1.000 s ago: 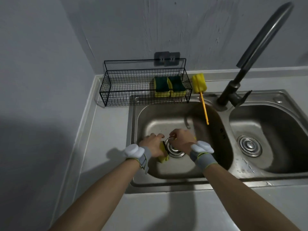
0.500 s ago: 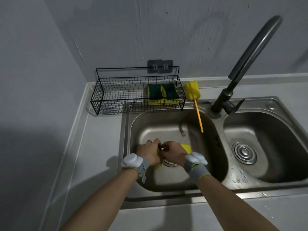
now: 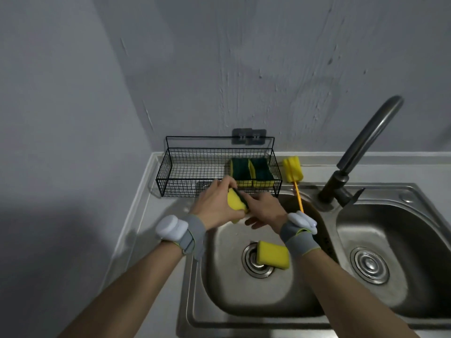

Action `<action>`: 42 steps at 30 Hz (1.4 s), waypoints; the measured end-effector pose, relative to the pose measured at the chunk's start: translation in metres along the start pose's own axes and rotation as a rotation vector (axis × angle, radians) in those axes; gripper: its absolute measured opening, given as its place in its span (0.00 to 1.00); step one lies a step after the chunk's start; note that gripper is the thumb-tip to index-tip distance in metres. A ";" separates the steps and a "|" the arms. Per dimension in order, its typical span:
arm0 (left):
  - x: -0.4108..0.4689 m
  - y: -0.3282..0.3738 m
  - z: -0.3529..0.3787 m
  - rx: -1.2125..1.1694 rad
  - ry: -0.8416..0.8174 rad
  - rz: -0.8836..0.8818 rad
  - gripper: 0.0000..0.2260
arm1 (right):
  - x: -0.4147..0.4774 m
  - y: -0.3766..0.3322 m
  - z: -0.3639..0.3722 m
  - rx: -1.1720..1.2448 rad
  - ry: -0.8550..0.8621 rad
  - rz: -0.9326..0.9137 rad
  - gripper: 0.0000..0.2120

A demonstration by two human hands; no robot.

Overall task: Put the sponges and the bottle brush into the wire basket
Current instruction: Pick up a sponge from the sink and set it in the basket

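Note:
My left hand (image 3: 214, 206) and my right hand (image 3: 264, 209) together hold a yellow and green sponge (image 3: 235, 200) above the back rim of the left sink bowl, just in front of the black wire basket (image 3: 195, 175). Two yellow and green sponges (image 3: 251, 170) stand side by side in the basket's right end. Another yellow sponge (image 3: 272, 254) lies in the left bowl beside the drain. The yellow bottle brush (image 3: 292, 169) rests to the right of the basket, its thin handle pointing down into the sink behind my right wrist.
A steel double sink (image 3: 317, 320) fills the lower right, with a dark curved faucet (image 3: 361, 152) between the bowls. The grey wall stands close behind the basket. A grey counter strip (image 3: 156, 215) runs to the left of the sink.
Both hands rose from the drain of the left bowl toward the basket, bringing one sponge up with them. The second sponge, hidden before, now lies uncovered by the drain.

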State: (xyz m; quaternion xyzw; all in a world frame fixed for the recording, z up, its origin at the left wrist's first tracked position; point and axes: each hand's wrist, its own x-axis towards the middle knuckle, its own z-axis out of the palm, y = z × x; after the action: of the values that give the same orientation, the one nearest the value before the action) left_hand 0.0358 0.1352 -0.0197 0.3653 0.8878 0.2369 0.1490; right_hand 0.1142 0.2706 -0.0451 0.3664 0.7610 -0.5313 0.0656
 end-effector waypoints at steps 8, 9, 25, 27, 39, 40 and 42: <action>0.001 0.013 -0.066 -0.132 0.223 0.158 0.33 | -0.014 -0.070 -0.030 0.169 0.153 -0.298 0.14; 0.004 0.013 -0.070 -0.152 0.244 0.163 0.32 | -0.014 -0.076 -0.033 0.171 0.159 -0.325 0.12; 0.081 -0.050 -0.054 -0.323 0.085 -0.112 0.16 | 0.081 -0.086 -0.004 0.046 0.222 -0.342 0.14; 0.093 -0.056 -0.048 -0.305 0.069 -0.148 0.16 | 0.093 -0.083 0.000 0.025 0.228 -0.339 0.13; 0.128 -0.079 -0.018 -0.290 -0.063 -0.238 0.20 | 0.131 -0.068 0.019 -0.107 0.208 -0.261 0.11; 0.129 -0.080 -0.015 -0.277 -0.064 -0.247 0.20 | 0.133 -0.067 0.021 -0.119 0.206 -0.258 0.11; 0.133 -0.081 -0.009 -0.264 -0.064 -0.257 0.19 | 0.135 -0.065 0.022 -0.147 0.216 -0.254 0.10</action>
State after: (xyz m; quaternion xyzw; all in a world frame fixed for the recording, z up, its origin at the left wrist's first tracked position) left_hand -0.1064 0.1774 -0.0669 0.2334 0.8832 0.3186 0.2529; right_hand -0.0311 0.3069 -0.0709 0.3164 0.8406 -0.4357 -0.0577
